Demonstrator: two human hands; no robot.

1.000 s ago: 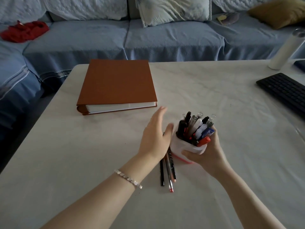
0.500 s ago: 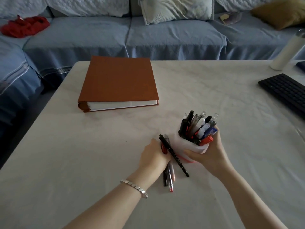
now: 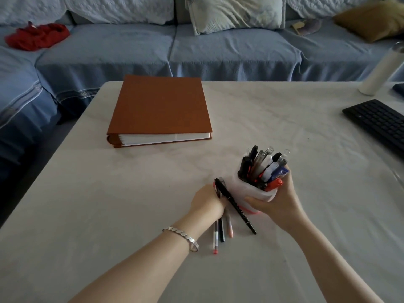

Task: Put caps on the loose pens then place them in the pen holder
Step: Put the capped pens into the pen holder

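Note:
A white pen holder [image 3: 251,191] with a red base, crammed with several pens, stands tilted on the table; my right hand [image 3: 277,200] grips it from the right. My left hand [image 3: 207,201], just left of the holder, grips a bundle of loose pens. One of them, a long black pen [image 3: 237,207], sticks out of the fist at both ends and slants down to the right. Three other pens [image 3: 222,231] poke out below the hand toward me, one with a red tip. How many pens the fist holds is hidden.
A thick brown album [image 3: 159,110] lies at the far left of the pale table [image 3: 109,204]. A black keyboard [image 3: 380,122] and a white bottle [image 3: 382,71] sit at the right edge. A blue sofa [image 3: 196,49] runs behind the table.
One second ago my left hand was open above the loose pens; it came down and closed round them, raising the black pen. My right hand has stayed on the holder.

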